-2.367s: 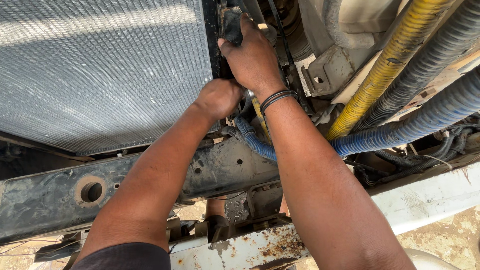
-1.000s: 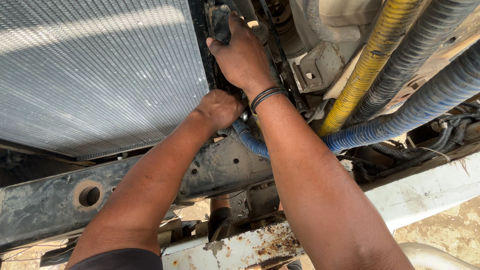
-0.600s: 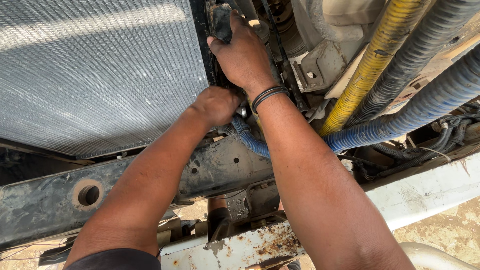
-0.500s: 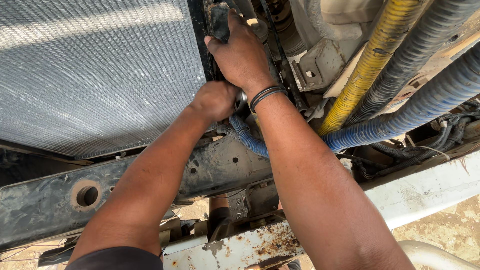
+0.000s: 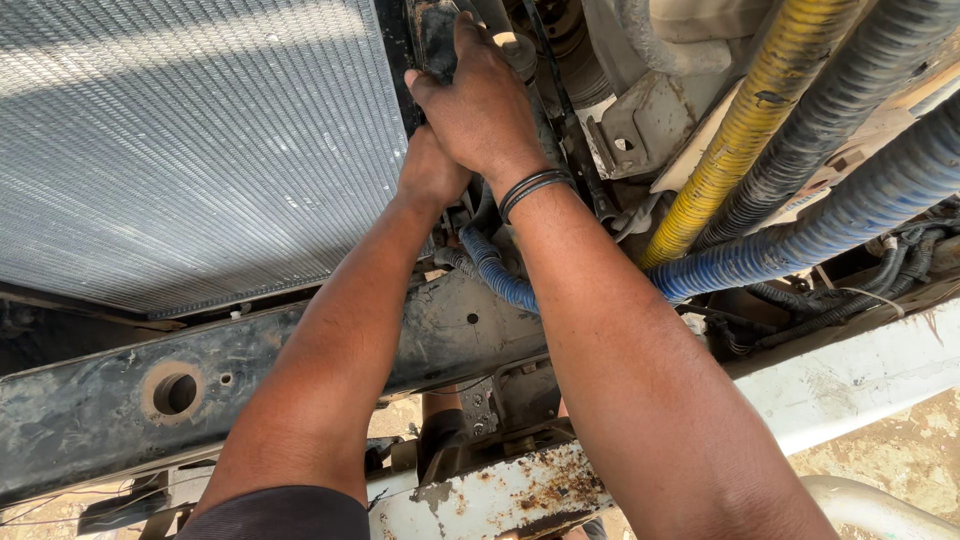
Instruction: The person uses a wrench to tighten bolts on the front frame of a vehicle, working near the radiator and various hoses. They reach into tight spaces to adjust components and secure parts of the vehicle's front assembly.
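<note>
Black metal bracket (image 5: 436, 38) stands at the radiator's (image 5: 190, 150) right edge, near the top of the view. Right hand (image 5: 485, 105) lies over it, fingers curled around its edge in a firm grasp. Left hand (image 5: 430, 172) sits just below, touching the right wrist, closed into a fist; what it grips is hidden, so I cannot tell. A blue corrugated hose (image 5: 495, 275) runs beneath both wrists, above the dark crossmember (image 5: 120, 395). Judgement: the fitting at the radiator's side is being worked while the bracket is steadied. The next move calls for a sustained hold above and controlled force below, clear of the hose.
</note>
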`<act>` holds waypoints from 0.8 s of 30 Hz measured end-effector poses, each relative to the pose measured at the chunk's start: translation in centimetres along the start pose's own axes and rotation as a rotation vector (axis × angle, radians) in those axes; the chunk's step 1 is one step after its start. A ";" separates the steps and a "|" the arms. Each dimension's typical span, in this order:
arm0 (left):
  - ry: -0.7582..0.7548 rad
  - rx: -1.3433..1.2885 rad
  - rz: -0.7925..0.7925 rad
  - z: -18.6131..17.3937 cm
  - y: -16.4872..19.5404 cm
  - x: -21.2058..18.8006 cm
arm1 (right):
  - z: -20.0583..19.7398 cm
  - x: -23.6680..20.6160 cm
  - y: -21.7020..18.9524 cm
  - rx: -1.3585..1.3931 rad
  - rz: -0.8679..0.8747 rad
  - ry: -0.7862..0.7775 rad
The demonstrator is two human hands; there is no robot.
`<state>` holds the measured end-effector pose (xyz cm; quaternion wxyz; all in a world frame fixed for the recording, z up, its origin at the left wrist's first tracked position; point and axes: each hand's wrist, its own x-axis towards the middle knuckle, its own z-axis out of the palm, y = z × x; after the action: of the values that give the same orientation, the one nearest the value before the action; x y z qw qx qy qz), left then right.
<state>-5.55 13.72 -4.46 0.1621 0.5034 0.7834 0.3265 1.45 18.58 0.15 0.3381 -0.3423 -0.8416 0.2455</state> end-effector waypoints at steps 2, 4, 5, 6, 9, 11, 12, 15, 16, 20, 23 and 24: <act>0.032 0.037 0.107 0.2 -0.1 0.1 | 0.0 0.1 0.2 0.011 0.018 -0.015; 0.042 0.087 0.165 0.3 -0.5 0.1 | 0.1 0.1 0.3 0.003 0.004 -0.008; 0.035 0.117 0.172 0.3 -0.8 0.1 | 0.0 0.1 0.3 -0.013 -0.019 0.010; 0.027 0.148 0.178 0.2 -1.1 0.1 | 0.0 0.1 0.3 -0.026 -0.040 0.026; -0.002 0.289 0.277 -0.4 -2.4 -0.3 | -0.2 0.0 0.2 0.016 -0.026 0.012; 0.012 0.257 0.291 -0.8 -2.9 -0.4 | -0.3 0.0 0.1 0.024 -0.038 0.016; 0.016 0.239 0.297 -0.9 -3.1 -0.5 | -0.3 -0.1 0.1 0.028 -0.043 0.016; 0.019 0.198 0.319 -1.2 -3.2 -0.5 | -0.5 -0.1 -0.1 0.023 -0.024 0.013; 0.032 0.184 0.323 -1.3 -3.2 -0.5 | -0.5 -0.1 -0.2 0.034 -0.013 0.008; 0.005 0.219 0.312 -1.4 -3.1 -0.6 | -0.6 -0.1 -0.3 0.020 -0.028 0.017; -0.049 0.244 0.295 -1.5 -3.0 -1.2 | -0.6 -0.2 -0.3 0.036 0.003 -0.009; -0.060 0.242 0.294 -1.6 -2.8 -1.5 | -0.6 -0.2 -0.3 0.053 0.025 -0.026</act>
<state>-7.72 11.00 -5.36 0.0744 0.6376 0.7299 0.2349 1.94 18.34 0.65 0.3330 -0.3406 -0.8347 0.2764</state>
